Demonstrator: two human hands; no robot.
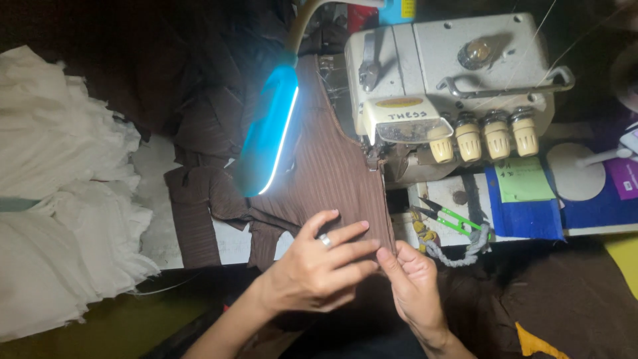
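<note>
Item: brown ribbed fabric piece (332,169), spread flat beyond both hands, leading edge under the overlock machine (452,80).
Left hand (319,266): laid flat on the cloth, fingers extended, nothing gripped.
Right hand (415,286): cloth edge pinched between thumb and fingers.
Step judged: edge being aligned for seaming.
Next move calls for even feed toward the presser foot.
Green thread snips (448,218): just beyond the right hand.

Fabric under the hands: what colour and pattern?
Brown fabric with fine ribbed stripes, clearest in the head view.
</note>
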